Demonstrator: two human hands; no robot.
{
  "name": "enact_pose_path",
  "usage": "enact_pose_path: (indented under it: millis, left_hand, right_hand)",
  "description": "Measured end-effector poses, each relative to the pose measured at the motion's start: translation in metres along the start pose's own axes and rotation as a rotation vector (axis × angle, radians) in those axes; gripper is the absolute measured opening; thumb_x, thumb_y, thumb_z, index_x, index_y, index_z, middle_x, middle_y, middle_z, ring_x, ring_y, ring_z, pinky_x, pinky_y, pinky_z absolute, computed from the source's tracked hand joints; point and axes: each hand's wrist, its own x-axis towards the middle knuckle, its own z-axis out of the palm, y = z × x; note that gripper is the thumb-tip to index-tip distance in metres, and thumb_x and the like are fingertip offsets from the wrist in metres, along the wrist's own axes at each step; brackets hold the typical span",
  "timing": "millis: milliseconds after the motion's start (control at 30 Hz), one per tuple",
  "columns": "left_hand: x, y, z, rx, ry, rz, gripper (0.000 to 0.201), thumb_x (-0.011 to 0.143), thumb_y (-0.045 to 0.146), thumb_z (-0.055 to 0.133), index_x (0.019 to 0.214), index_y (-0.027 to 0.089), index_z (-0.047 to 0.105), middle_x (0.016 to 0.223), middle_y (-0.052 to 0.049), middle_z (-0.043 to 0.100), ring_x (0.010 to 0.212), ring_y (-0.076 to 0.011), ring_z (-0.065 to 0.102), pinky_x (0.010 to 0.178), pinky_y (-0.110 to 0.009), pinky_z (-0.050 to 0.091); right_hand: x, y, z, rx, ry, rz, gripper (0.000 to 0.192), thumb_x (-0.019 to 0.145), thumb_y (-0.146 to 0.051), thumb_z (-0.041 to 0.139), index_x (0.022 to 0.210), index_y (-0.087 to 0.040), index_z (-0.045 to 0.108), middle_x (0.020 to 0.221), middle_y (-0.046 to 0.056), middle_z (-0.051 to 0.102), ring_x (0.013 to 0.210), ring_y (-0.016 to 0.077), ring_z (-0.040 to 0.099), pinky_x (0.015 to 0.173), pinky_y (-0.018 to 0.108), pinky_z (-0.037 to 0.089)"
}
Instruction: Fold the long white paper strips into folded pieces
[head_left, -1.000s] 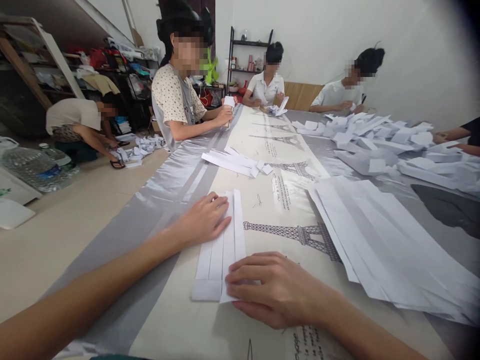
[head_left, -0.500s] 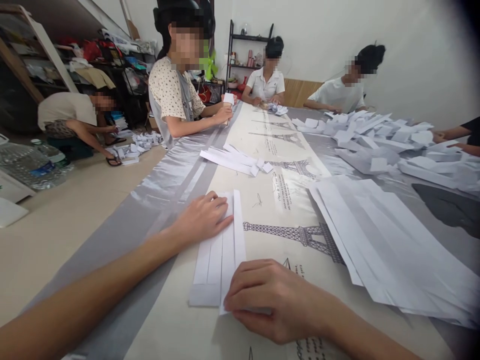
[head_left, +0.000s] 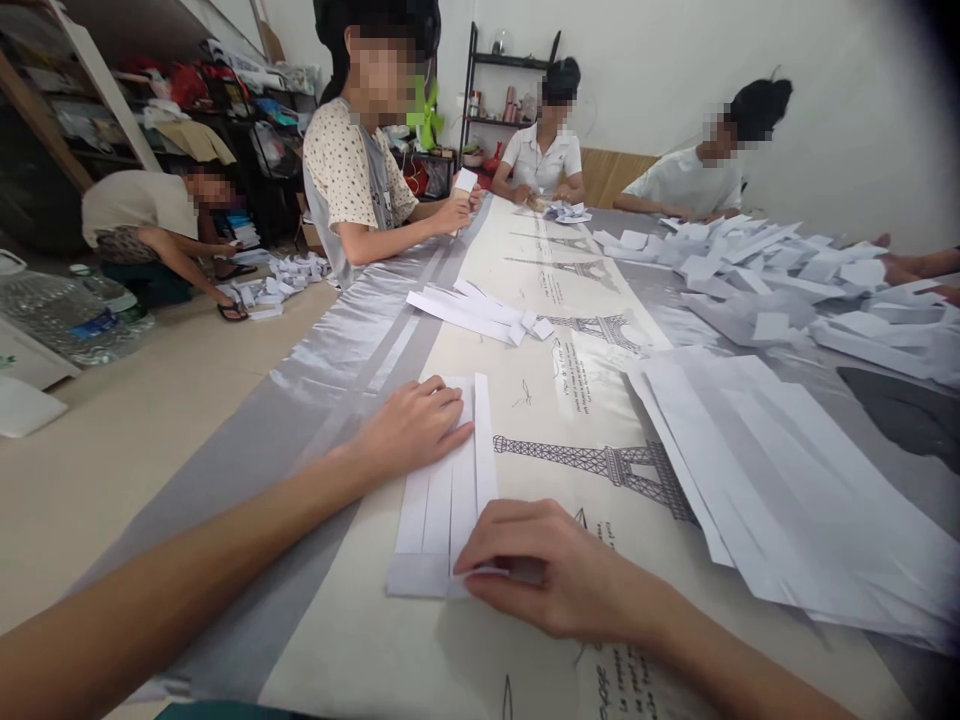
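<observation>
Left hand (head_left: 411,427) and right hand (head_left: 544,565) on long, flat white paper strips (head_left: 433,520).
The strips lie side by side on the desk (head_left: 352,630) with its satiny grey-and-cream cloth, under the left hand and reaching to the right. The left hand rests palm down on them, fingers loosely extended, gripping nothing. The right hand is nearly closed, thumb and fingertips pinching a raised near end of paper. Right of it sits a stack of large white paper sheets (head_left: 772,490); beyond the left hand lies a small bunch of narrow white paper pieces (head_left: 465,312).
</observation>
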Motion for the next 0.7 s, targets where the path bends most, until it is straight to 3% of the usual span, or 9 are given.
enact_pose_path:
  millis: [267, 367, 500, 700]
  left_hand:
    - [0.000, 0.001, 0.001, -0.033, -0.010, -0.027, 0.031, 0.101, 0.034, 0.048, 0.092, 0.015, 0.070, 0.105, -0.012, 0.074, 0.104, -0.0275, 0.063, 0.084, -0.038, 0.052]
    - [0.000, 0.001, 0.001, -0.037, -0.025, -0.033, 0.031, 0.101, 0.032, 0.047, 0.093, 0.013, 0.069, 0.107, -0.014, 0.073, 0.105, -0.0283, 0.063, 0.086, -0.040, 0.051]
    - [0.001, 0.002, 0.001, -0.034, -0.026, -0.035, 0.031, 0.101, 0.032, 0.047, 0.094, 0.011, 0.068, 0.107, -0.015, 0.072, 0.104, -0.0288, 0.062, 0.087, -0.041, 0.050]
    - [0.002, 0.002, 0.001, 0.000, -0.022, -0.031, 0.029, 0.101, 0.031, 0.046, 0.096, 0.011, 0.067, 0.105, -0.016, 0.071, 0.103, -0.0285, 0.062, 0.085, -0.040, 0.049]
  right_hand:
    - [-0.001, 0.001, 0.004, -0.026, -0.007, 0.127, 0.020, 0.092, -0.017, 0.062, 0.111, -0.023, 0.068, 0.095, 0.002, 0.068, 0.069, 0.0114, 0.057, 0.062, 0.024, 0.050]
    - [-0.001, -0.003, 0.005, -0.090, -0.033, 0.132, 0.025, 0.094, -0.016, 0.057, 0.117, -0.023, 0.062, 0.099, 0.002, 0.067, 0.074, 0.0129, 0.057, 0.067, 0.026, 0.050]
    - [-0.001, -0.010, 0.005, -0.177, -0.068, 0.136, 0.019, 0.094, -0.013, 0.053, 0.110, -0.021, 0.060, 0.097, 0.003, 0.063, 0.079, 0.0145, 0.057, 0.069, 0.028, 0.049]
    - [0.000, -0.012, 0.005, -0.180, -0.085, 0.158, 0.010, 0.088, -0.018, 0.067, 0.093, -0.020, 0.059, 0.090, 0.001, 0.060, 0.082, 0.0155, 0.056, 0.070, 0.027, 0.046]
